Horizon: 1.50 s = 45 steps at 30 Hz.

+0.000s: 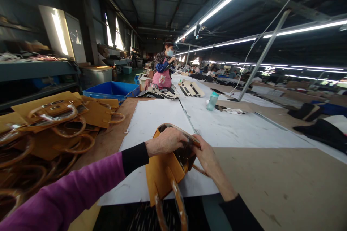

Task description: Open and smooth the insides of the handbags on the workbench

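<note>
A tan handbag (160, 173) stands tilted at the near edge of the white-covered table, its opening facing up and its plastic-wrapped handle (176, 202) hanging toward me. My left hand (168, 140) reaches across the top of the bag, fingers bent over the far rim of the opening. At the right end of that rim, my right hand (206, 155) grips the edge, thumb and fingers closed on it. The bag's dark inside shows below my hands. Part of another handle is visible beneath my right wrist.
Many similar tan bags (54, 112) are heaped at left. Beyond them is a blue bin (111, 89). A teal bottle (213, 101) stands on the table near a slanted metal post (262, 57). A co-worker in a pink apron (162, 78) is across the table near striped cut pieces (191, 88).
</note>
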Available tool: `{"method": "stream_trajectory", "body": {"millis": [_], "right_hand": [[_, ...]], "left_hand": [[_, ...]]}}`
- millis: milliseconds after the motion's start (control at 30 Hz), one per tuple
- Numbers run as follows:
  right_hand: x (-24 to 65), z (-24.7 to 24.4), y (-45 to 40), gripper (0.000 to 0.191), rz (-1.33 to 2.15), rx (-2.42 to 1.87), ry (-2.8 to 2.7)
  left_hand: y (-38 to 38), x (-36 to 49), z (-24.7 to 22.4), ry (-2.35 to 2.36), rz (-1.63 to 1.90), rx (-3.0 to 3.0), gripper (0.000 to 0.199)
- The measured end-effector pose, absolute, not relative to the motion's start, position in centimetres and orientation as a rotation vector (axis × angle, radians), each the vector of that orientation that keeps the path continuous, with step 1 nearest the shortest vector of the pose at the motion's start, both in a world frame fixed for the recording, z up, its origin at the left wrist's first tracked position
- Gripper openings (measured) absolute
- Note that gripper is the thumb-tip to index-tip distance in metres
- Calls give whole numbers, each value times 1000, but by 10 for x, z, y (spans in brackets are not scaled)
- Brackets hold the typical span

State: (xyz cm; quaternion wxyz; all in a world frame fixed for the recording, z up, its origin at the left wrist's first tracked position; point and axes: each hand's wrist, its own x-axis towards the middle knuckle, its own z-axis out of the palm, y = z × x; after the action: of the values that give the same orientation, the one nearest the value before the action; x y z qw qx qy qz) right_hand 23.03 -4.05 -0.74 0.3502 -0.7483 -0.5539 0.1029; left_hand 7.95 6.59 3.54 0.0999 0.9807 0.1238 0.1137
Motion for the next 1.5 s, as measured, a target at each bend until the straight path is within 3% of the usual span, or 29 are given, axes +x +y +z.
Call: {"method": "stream_trajectory", "body": {"millis": [133, 267, 567, 767, 1033, 1500], "right_hand": [[219, -7, -49, 40, -23, -2099, -1491], [210, 1, -46, 36, -318, -2100, -1612], [221, -1, -26, 20, 158, -1757, -1549], [221, -4, -26, 19, 115, -1746, -1585], [208, -7, -25, 23, -307, -1989, -1679], [225, -14, -13, 30, 115, -1750, -1420]], "left_hand": [[64, 85, 33, 504, 301, 2948, 23], [65, 89, 32, 609, 255, 2927, 21], [73, 85, 35, 689, 374, 3091, 17], [86, 82, 34, 547, 550, 3066, 15], [86, 77, 32, 591, 546, 3019, 14], [86, 82, 30, 701, 610, 2944, 16]]}}
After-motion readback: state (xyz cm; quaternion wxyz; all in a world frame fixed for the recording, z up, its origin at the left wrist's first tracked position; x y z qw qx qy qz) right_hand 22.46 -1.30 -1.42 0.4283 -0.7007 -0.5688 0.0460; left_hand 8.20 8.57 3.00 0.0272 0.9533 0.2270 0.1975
